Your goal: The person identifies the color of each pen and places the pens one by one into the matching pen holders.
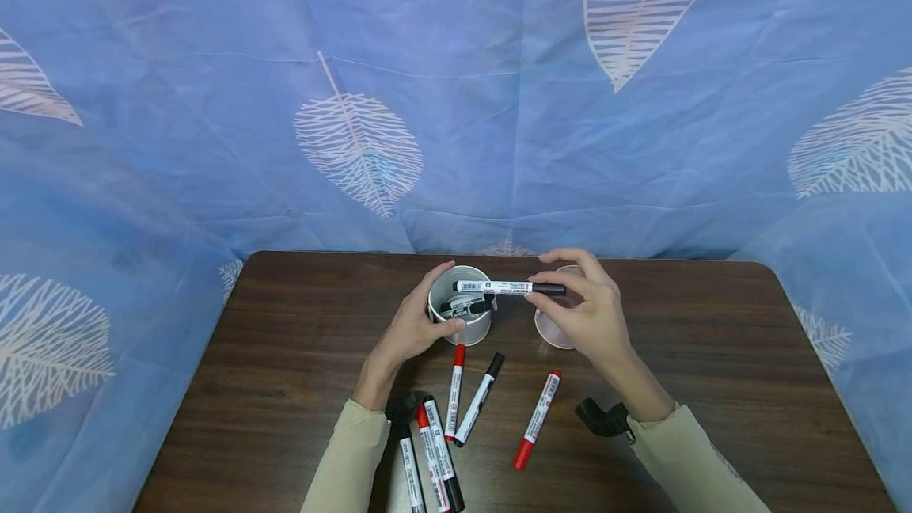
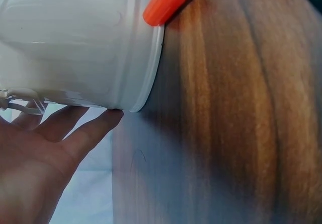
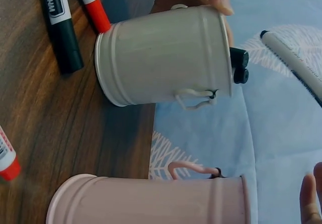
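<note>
My left hand (image 1: pixel 409 327) grips the small white bucket (image 1: pixel 476 334) from its left side, thumb near the front rim and fingers round the back. Inside that bucket lean black-capped markers, whose ends stick out past the rim in the right wrist view. Between thumb and fingertips, my right hand (image 1: pixel 594 311) pinches a black whiteboard marker (image 1: pixel 499 287) by its capped end. The marker lies level over the bucket's mouth. Partly hidden under the right hand stands a pink bucket (image 1: pixel 552 334), seen from the side, handle included, in the right wrist view.
Several markers lie on the dark wooden table (image 1: pixel 285 386) in front of the buckets: a red one (image 1: pixel 454 394), a black one (image 1: pixel 480 400), another red one (image 1: pixel 537 420) and a group by the left forearm (image 1: pixel 435 454). A blue leaf-patterned cloth (image 1: pixel 463 141) hangs behind.
</note>
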Available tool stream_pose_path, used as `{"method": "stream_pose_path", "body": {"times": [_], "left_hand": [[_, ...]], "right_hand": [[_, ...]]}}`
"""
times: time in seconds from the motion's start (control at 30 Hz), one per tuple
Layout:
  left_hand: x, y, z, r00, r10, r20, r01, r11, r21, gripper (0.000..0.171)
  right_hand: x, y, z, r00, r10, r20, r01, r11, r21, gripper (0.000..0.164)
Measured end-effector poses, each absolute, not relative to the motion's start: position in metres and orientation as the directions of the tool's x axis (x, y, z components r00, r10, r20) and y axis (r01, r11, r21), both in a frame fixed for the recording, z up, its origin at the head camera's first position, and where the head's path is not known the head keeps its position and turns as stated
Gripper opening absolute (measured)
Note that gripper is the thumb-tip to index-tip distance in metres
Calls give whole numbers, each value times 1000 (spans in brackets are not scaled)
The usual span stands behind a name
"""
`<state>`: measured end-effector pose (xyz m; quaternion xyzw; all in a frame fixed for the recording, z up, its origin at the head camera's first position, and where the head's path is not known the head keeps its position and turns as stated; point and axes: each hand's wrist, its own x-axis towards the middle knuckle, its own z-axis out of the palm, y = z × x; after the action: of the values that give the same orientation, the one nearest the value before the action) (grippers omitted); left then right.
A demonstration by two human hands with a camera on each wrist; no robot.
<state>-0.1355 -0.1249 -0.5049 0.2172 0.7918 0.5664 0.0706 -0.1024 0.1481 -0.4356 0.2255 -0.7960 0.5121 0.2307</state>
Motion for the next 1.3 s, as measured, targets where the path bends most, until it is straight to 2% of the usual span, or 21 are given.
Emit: {"method": "stream_pose_path", "body": {"times": [0.13,0.3,0.57,0.83,1.07,1.3], "left_hand": [[-128,-125,-484,-889,438,131,265,261,928,85],[-128,-125,-483,-895,431,115,256,284,924,84],[-139,-126,-523,-903,414,119,254,290,923,92],[-143,-127,-525,-899,422,119,256,286,923,89],[-142,-126,-522,-899,420,128,265,288,920,89],[-133,-126,-498,-893,426,146,283,280,917,86]], "right_hand": [[-106,149,-442,-817,-133,560,-558,423,-714,24],[-110,144,-442,-824,-172,540,-546,496,-675,23],[-119,131,-447,-813,-241,529,-569,520,-637,21],[-122,117,-448,-842,-175,510,-528,452,-719,18],[-125,106,-450,-851,-141,506,-510,453,-731,16],[-128,94,-456,-856,-87,510,-492,440,-751,15]]}}
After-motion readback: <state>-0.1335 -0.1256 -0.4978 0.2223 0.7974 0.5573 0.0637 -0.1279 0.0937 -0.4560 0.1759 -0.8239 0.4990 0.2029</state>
